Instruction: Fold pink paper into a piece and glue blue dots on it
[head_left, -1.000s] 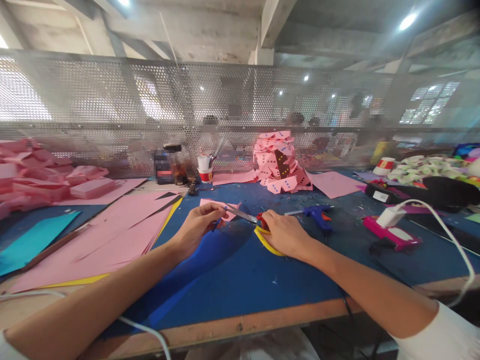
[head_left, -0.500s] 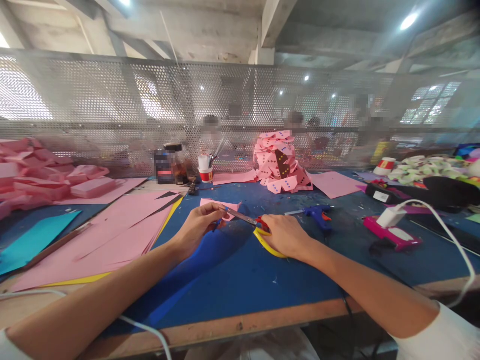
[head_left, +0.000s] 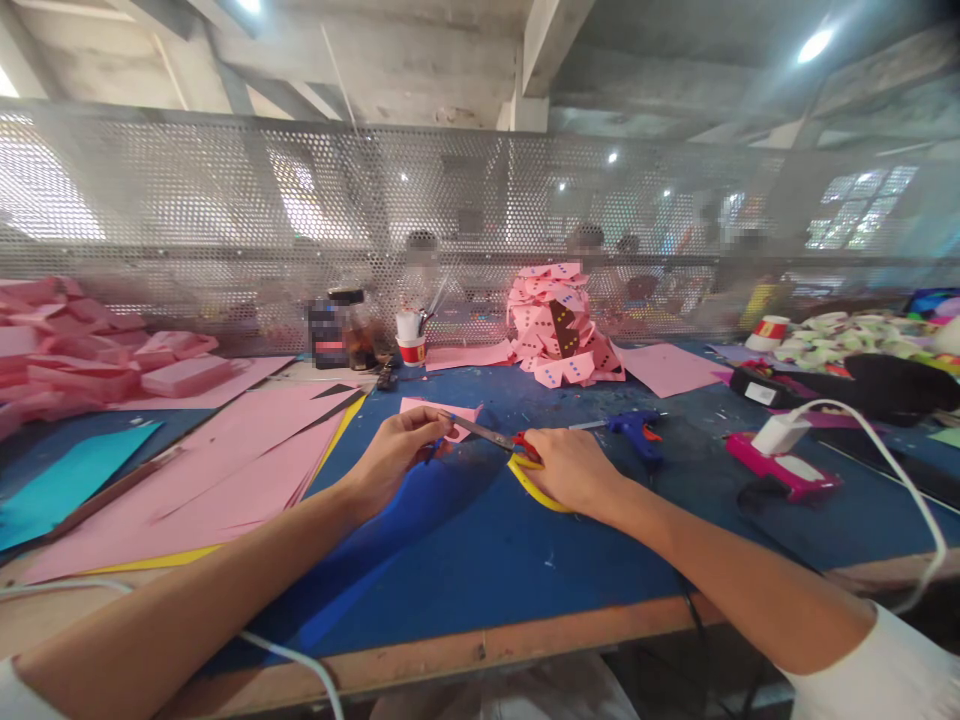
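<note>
Over the blue mat, my right hand is closed around the red and yellow handles of a pair of scissors. The metal blades point left, toward my left hand. My left hand is pinched near the blade tips, with small blue and dark bits below its fingertips; what it grips is too small to make out. Just behind the fingers and blades lies a small piece of pink paper. A blue glue gun rests on the mat to the right of my right hand.
Pink sheets and a teal sheet lie left. Folded pink pieces heap behind them. A pink dotted paper stack stands behind my hands. At right are a magenta power strip and white cable.
</note>
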